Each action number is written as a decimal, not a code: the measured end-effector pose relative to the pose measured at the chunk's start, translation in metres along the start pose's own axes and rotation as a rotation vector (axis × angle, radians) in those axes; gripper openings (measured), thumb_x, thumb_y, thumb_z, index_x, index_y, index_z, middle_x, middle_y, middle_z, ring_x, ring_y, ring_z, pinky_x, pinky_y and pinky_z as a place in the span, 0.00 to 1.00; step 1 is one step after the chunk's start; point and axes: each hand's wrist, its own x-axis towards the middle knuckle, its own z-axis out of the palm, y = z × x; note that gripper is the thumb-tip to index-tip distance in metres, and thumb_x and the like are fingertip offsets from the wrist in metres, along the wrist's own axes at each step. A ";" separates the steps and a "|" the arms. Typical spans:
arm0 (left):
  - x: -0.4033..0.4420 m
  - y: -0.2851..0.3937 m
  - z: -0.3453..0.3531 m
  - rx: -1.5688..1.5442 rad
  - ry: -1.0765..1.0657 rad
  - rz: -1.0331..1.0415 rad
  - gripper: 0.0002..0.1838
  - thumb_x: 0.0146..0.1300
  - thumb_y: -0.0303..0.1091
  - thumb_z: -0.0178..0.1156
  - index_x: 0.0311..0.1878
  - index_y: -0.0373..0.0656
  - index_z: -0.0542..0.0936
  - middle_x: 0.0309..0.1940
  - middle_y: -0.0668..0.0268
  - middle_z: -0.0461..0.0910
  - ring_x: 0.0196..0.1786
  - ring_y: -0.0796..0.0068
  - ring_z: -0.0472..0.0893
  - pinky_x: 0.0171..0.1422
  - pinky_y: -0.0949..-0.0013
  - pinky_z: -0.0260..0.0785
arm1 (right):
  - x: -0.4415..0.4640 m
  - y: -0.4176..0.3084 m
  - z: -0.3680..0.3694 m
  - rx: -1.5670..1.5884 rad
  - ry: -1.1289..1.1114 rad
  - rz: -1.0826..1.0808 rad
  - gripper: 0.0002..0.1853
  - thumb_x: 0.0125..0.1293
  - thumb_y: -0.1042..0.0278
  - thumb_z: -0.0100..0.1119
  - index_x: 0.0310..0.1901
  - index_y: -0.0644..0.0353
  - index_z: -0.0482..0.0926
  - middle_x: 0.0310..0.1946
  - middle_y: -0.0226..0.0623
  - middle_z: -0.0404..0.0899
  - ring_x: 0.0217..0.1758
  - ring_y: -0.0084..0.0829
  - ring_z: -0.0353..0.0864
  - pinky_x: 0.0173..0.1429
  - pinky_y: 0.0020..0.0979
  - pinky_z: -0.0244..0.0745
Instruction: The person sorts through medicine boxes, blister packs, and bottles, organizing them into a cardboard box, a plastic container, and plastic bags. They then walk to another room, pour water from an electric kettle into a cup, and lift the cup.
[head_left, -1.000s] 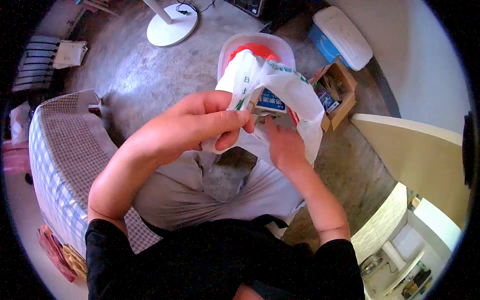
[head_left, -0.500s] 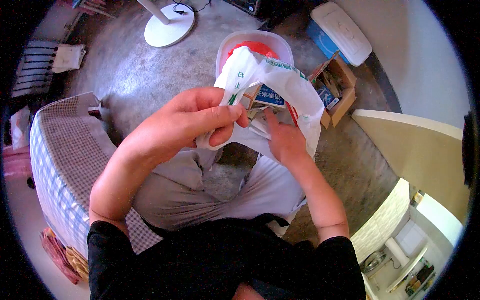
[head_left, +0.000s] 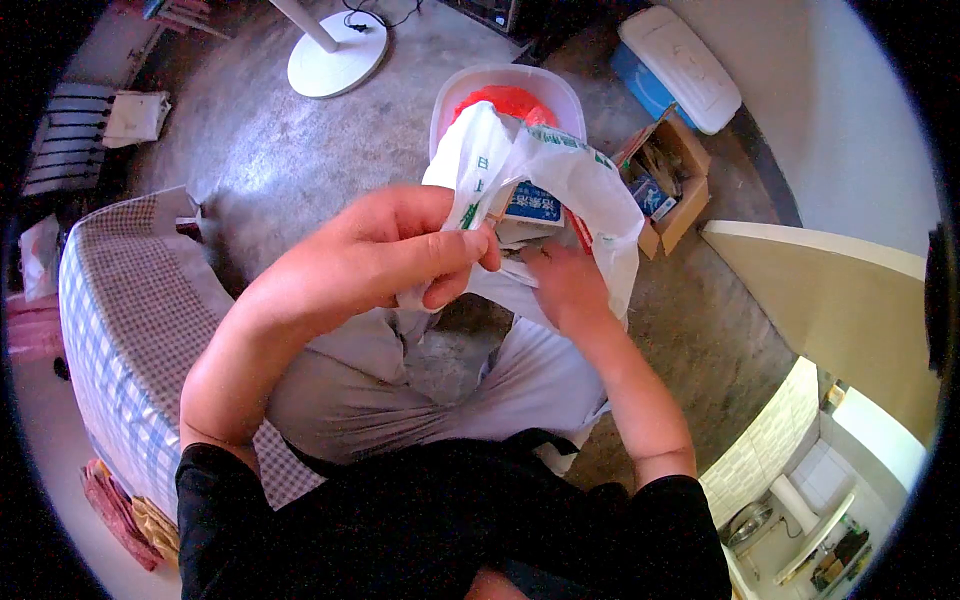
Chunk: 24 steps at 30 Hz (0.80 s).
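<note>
My left hand (head_left: 400,250) is closed on the rim of a white plastic bag (head_left: 600,185) with green print, holding its mouth apart. Inside the bag lies a blue and white box (head_left: 533,203) with Chinese lettering, and a red-edged item (head_left: 580,232) shows beside it. My right hand (head_left: 568,285) reaches into the bag from the near side, close to some whitish, paper-like contents. Its fingertips are down among those contents and hidden, so what they touch cannot be made out.
Behind the bag stands a translucent tub (head_left: 440,115) with a red plastic bag (head_left: 525,103) in it. To the right are an open cardboard box (head_left: 690,205) with packets and a blue cooler with a white lid (head_left: 685,70). A checked-cloth bed (head_left: 130,290) is at left.
My right hand has gone deeper into the bag, and its index finger, stretched out before, is now bent down among the contents. My left hand keeps its hold on the rim.
</note>
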 end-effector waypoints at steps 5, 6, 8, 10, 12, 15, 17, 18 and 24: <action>-0.001 0.003 0.004 0.001 -0.030 0.024 0.14 0.72 0.43 0.54 0.44 0.41 0.79 0.21 0.78 0.68 0.24 0.88 0.65 0.27 0.79 0.53 | 0.008 -0.012 0.003 -0.007 -0.023 0.083 0.14 0.59 0.70 0.54 0.48 0.55 0.78 0.40 0.46 0.83 0.46 0.47 0.83 0.49 0.46 0.78; 0.000 0.001 0.003 0.011 -0.017 0.018 0.14 0.72 0.43 0.54 0.44 0.41 0.79 0.21 0.78 0.68 0.24 0.88 0.65 0.27 0.79 0.53 | 0.012 -0.018 -0.006 0.041 -0.127 0.140 0.13 0.62 0.69 0.51 0.48 0.57 0.78 0.42 0.49 0.83 0.49 0.49 0.82 0.52 0.46 0.77; 0.000 -0.001 0.002 0.031 0.011 0.006 0.14 0.72 0.43 0.54 0.44 0.41 0.79 0.21 0.77 0.69 0.24 0.88 0.65 0.27 0.79 0.52 | 0.019 -0.018 -0.010 0.098 -0.221 0.195 0.13 0.65 0.68 0.49 0.47 0.59 0.79 0.44 0.51 0.82 0.52 0.51 0.80 0.56 0.47 0.76; 0.000 0.000 0.002 0.023 0.007 -0.001 0.14 0.72 0.42 0.54 0.44 0.40 0.79 0.22 0.77 0.69 0.24 0.87 0.65 0.27 0.79 0.53 | 0.026 -0.011 0.001 0.116 -0.200 0.190 0.13 0.64 0.68 0.49 0.45 0.59 0.81 0.45 0.51 0.82 0.55 0.51 0.79 0.59 0.48 0.73; 0.000 0.000 0.002 0.007 0.011 0.002 0.14 0.72 0.42 0.54 0.44 0.39 0.78 0.22 0.77 0.69 0.24 0.87 0.65 0.27 0.79 0.53 | 0.031 -0.008 0.009 0.039 0.020 0.087 0.10 0.58 0.70 0.54 0.41 0.56 0.80 0.40 0.47 0.83 0.48 0.47 0.82 0.52 0.46 0.76; 0.001 -0.001 0.003 -0.006 0.014 0.012 0.13 0.72 0.41 0.55 0.43 0.38 0.78 0.21 0.76 0.69 0.24 0.87 0.64 0.27 0.79 0.53 | 0.034 -0.003 0.017 -0.082 0.256 -0.028 0.09 0.53 0.72 0.59 0.37 0.55 0.81 0.39 0.46 0.83 0.47 0.45 0.83 0.51 0.44 0.76; 0.001 -0.001 0.002 0.015 0.019 0.003 0.13 0.72 0.40 0.55 0.42 0.38 0.78 0.21 0.76 0.69 0.24 0.86 0.64 0.27 0.79 0.53 | 0.036 -0.002 0.013 -0.056 0.201 -0.023 0.10 0.52 0.74 0.59 0.37 0.55 0.81 0.39 0.47 0.83 0.48 0.45 0.82 0.53 0.43 0.75; 0.001 0.001 0.003 -0.014 0.032 0.013 0.13 0.71 0.40 0.55 0.42 0.38 0.78 0.21 0.76 0.69 0.23 0.86 0.64 0.27 0.78 0.53 | 0.036 -0.003 0.009 0.014 0.084 0.018 0.11 0.51 0.74 0.59 0.38 0.55 0.81 0.39 0.48 0.83 0.49 0.45 0.82 0.54 0.43 0.75; -0.013 0.004 0.000 -0.190 0.159 0.139 0.12 0.68 0.39 0.57 0.39 0.38 0.76 0.21 0.73 0.69 0.20 0.86 0.63 0.23 0.78 0.52 | 0.010 0.002 -0.030 0.886 0.202 -0.096 0.08 0.61 0.71 0.58 0.42 0.58 0.79 0.28 0.40 0.79 0.32 0.39 0.80 0.38 0.37 0.74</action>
